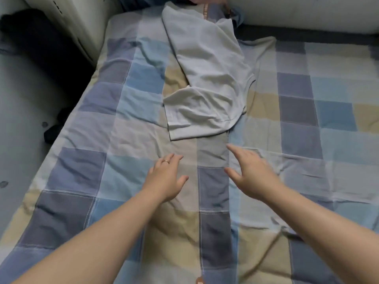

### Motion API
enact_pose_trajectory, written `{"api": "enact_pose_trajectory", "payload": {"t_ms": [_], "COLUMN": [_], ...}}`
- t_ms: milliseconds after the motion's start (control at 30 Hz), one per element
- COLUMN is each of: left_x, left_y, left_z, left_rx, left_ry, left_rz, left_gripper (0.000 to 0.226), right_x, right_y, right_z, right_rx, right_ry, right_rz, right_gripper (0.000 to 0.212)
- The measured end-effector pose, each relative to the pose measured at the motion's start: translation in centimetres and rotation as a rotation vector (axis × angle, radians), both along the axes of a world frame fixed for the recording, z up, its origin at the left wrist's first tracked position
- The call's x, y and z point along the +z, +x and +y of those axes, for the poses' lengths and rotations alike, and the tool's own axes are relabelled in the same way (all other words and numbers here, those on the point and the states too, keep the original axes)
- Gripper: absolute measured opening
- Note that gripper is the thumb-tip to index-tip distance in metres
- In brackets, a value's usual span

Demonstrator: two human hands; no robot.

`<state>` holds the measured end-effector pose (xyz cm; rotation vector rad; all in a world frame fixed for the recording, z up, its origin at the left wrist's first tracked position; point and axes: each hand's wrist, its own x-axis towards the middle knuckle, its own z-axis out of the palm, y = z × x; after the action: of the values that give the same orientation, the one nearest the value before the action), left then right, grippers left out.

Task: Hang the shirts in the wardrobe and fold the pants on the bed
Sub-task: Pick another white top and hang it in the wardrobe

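Head view, looking forward and down over a bed. A checked quilt [307, 111] in blue, grey, beige and white squares covers the mattress and is lightly creased. A pale grey shirt [207, 78] lies on the quilt along the middle of the bed, partly doubled over itself and wrinkled. Its far end reaches the top of the frame, and its near hemmed edge lies just beyond the fingertips of both hands. Neither hand touches the shirt.

The left hand [167, 177] reaches forward, palm down, with its fingers straight and slightly spread, gripping nothing. A ring [165, 161] sits on one finger. The right hand [252, 173] reaches forward beside it, palm down, fingers extended and thumb held apart, also gripping nothing. Whether the palms rest on the quilt or are held just above it cannot be told. Both forearms are bare.

At the far end, partly under the shirt, lies blue fabric [235, 16] with a brown patterned strip; what kind of garment it is cannot be told. A white padded cushion [307, 13] runs along the far right edge of the bed. On the floor [20, 119] to the left lie small dark items [51, 132], too blurred to identify.
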<state>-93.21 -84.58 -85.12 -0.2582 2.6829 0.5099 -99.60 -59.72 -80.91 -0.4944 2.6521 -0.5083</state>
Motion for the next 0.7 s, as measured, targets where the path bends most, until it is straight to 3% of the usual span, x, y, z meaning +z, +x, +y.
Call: {"api": "enact_pose_trajectory", "payload": {"t_ms": [133,233,467,567,700], "left_x": [-9.4,-13.7,-20.8,-20.7,-19.6], "left_y": [-8.1,-13.3,-15.7,-16.5,-15.2], "left_z": [-3.7,-5.9,-6.7,-6.6,-4.7], "left_rx": [-0.021,0.066,0.185,0.166,0.165], "left_ry": [-0.045,-0.024,-0.214,-0.264,-0.346], "left_rz": [0.123,0.304,0.614,0.577,0.433], "left_gripper": [0.078,0.072,0.063,0.064,0.060], "right_x": [-10.9,-16.4,-25.2,-25.5,-24.0], "right_y": [-7.3,-12.7,-16.1,-16.9,-15.9], "right_z": [-5.9,-9.5,-12.1,-12.5,-12.4], "right_rx": [0.121,0.152,0.077,0.076,0.099], "right_ry": [0.105,0.133,-0.030,0.003,0.080], "right_rz": [0.149,0.308,0.612,0.590,0.404], "right_gripper": [0.084,0.090,0.056,0.050,0.050]}}
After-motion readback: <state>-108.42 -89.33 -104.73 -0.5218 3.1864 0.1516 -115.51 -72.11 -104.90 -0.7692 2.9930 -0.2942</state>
